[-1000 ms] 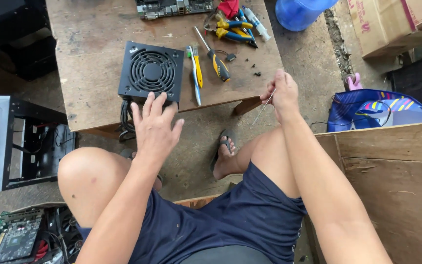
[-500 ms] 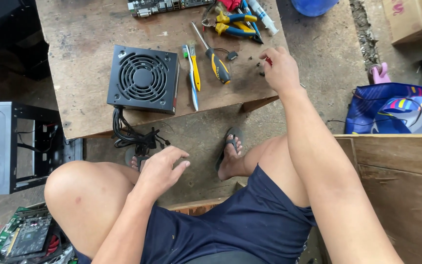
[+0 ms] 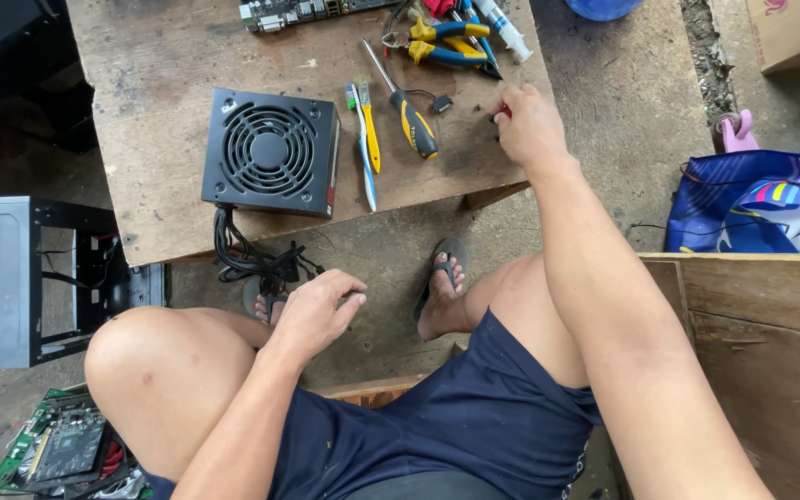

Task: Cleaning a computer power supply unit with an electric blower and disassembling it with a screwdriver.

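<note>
- Black power supply box (image 3: 270, 153) sits fan-up at our wooden table's (image 3: 141, 83) near edge, letting its cables (image 3: 256, 259) hang off.
- Our left hand (image 3: 317, 310) hovers loosely curled, empty, beside those cables.
- Our right hand (image 3: 530, 125) pinches something small and red near the right edge.

Seen from above, a seated person's 2 bare hands work apart: the right hand (image 3: 530, 125) reaches forward on a fully extended arm, fingers curled and pinched together, while the left hand (image 3: 315, 310) hangs low between the bare knees, fingers loosely bent, forearm angled inward.
</note>
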